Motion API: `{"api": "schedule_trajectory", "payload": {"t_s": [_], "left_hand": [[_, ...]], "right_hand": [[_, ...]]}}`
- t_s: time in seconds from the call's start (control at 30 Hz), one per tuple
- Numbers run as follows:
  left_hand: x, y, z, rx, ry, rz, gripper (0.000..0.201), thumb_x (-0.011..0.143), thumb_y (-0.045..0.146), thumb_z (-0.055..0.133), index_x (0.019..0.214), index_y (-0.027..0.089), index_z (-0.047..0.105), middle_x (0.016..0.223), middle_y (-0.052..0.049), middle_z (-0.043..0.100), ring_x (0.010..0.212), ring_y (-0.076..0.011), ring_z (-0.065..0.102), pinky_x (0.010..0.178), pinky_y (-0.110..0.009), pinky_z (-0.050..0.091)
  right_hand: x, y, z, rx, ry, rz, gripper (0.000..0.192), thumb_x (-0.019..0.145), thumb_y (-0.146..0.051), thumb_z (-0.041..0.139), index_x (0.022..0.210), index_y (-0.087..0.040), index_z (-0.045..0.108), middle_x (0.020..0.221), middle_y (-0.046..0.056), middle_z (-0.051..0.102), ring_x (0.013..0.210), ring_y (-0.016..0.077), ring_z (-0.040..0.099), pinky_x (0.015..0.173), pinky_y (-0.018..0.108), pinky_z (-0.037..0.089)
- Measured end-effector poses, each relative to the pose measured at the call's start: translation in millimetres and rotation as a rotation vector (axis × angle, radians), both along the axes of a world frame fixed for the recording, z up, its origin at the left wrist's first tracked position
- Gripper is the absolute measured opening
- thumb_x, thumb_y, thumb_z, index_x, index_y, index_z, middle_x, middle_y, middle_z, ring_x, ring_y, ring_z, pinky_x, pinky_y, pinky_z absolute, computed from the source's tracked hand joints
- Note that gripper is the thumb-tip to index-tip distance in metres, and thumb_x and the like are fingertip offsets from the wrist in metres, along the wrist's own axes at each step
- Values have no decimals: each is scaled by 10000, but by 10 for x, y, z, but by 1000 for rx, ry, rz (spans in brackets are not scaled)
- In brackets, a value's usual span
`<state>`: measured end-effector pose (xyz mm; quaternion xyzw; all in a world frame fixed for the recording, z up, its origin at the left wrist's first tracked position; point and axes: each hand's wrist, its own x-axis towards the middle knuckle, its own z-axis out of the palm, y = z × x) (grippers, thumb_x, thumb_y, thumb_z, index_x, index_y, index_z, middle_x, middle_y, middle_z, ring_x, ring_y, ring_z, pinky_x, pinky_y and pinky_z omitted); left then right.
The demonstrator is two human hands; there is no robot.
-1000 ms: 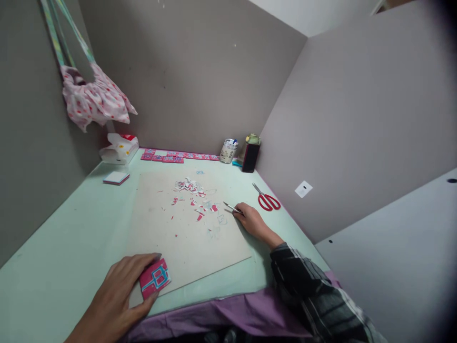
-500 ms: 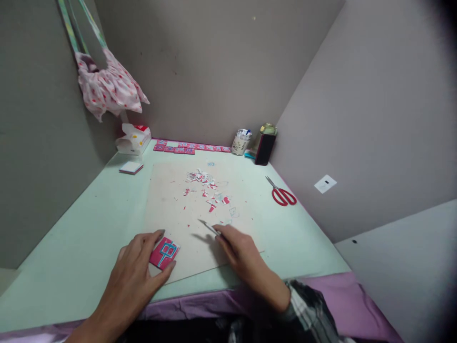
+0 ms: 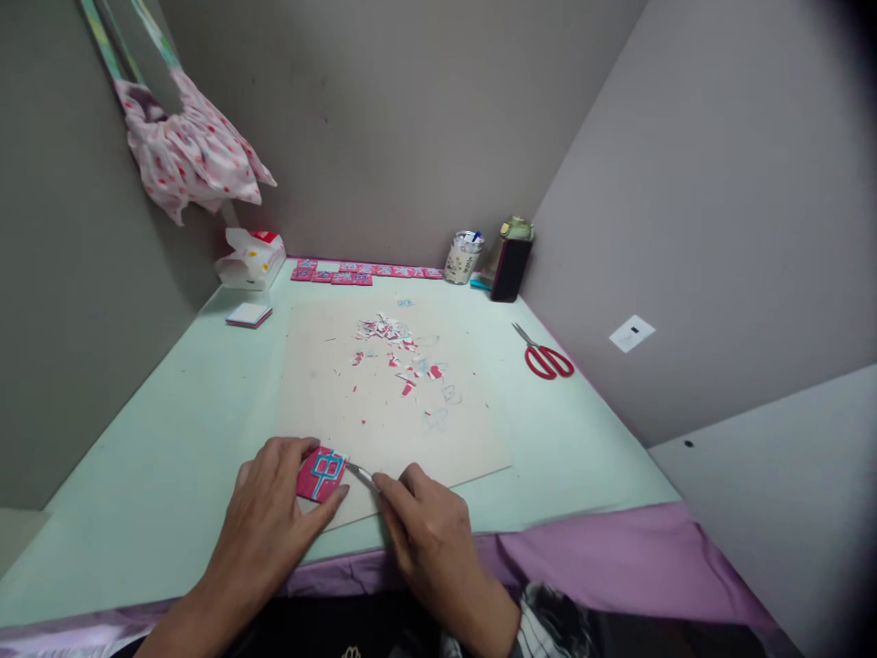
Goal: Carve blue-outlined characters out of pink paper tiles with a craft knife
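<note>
Head view: left hand, fingers pinching a pink card at eight o'clock on the beige board; right hand, fingers pinching a slim knife, tip at the card's three-o'clock edge.

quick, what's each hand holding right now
Left hand: holding the pink card by its edges.
Right hand: closed, holding a slim pointed tool.
</note>
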<state>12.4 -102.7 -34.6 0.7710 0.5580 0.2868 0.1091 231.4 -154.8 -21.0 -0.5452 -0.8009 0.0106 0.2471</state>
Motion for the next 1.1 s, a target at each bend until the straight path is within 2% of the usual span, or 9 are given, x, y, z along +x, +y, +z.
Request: {"api": "schedule_trajectory", "payload": {"t_s": [0.33, 0.67, 0.87, 1.1], "left_hand": [[-2, 3, -7, -9, -18, -4, 449, 948, 594, 594, 1194, 218, 601, 1109, -93, 665, 1045, -336, 660, 908, -485, 474], [3, 24, 12, -36, -13, 14, 443, 924, 604, 623, 1148, 222, 601, 1082, -87, 667, 1007, -332, 667, 907, -494, 495], [-3, 16, 6, -41, -25, 11, 446, 914, 607, 640, 1156, 235, 598, 1093, -80, 668, 1017, -330, 673, 909, -490, 505], [-18, 18, -23, -14, -17, -8, 425, 906, 560, 681, 1163, 237, 581, 1095, -76, 658, 1024, -328, 671, 894, -496, 501]], "right_hand": [[-7, -30, 75, -74, -97, 13, 249, 997, -118, 558, 1204, -222, 648, 885, 39, 645, 660, 193, 615, 561, 308, 377], [-9, 1, 133, -122, -47, 63, 365, 996, -79, 541, 1329, -209, 616, 955, 54, 685, 626, 176, 637, 543, 298, 403], [-72, 31, 197, -182, -76, 57, 316, 963, -58, 583, 1230, -212, 649, 954, 45, 697, 593, 157, 615, 523, 299, 350], [-83, 60, 228, -195, -107, 50, 333, 938, -42, 587, 1216, -219, 636, 962, 43, 708, 584, 146, 609, 513, 302, 299]]}}
